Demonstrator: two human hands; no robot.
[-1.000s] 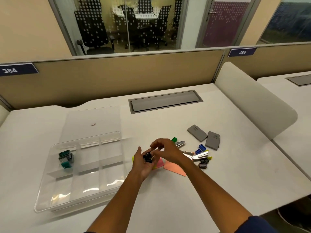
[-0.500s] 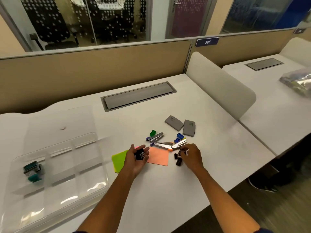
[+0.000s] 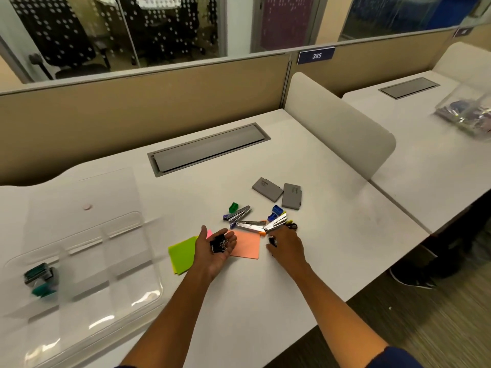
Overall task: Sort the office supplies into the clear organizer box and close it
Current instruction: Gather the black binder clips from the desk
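Note:
My left hand [image 3: 212,254] is palm up over the desk, cupping several black binder clips [image 3: 219,244]. My right hand [image 3: 287,245] rests palm down to the right, fingers closed around a black binder clip [image 3: 272,240] on the desk. Behind the hands lie small staplers [image 3: 248,224], a green clip [image 3: 233,207] and a blue clip [image 3: 275,211], plus orange sticky notes [image 3: 245,245] and green sticky notes [image 3: 182,253]. The clear organizer box [image 3: 87,264] stands open at the left, with teal clips [image 3: 39,278] in a left compartment.
Two grey staple boxes [image 3: 279,192] lie behind the pile. The box's clear lid [image 3: 82,195] lies flat behind the box. A grey cable hatch [image 3: 210,150] is set in the desk. A rounded divider [image 3: 340,126] bounds the right side; a clear bag [image 3: 467,112] sits on the neighbouring desk.
My right hand left the left palm and moved right to the pile, closing on a black clip. The left hand stayed cupped with its clips. The view swung right.

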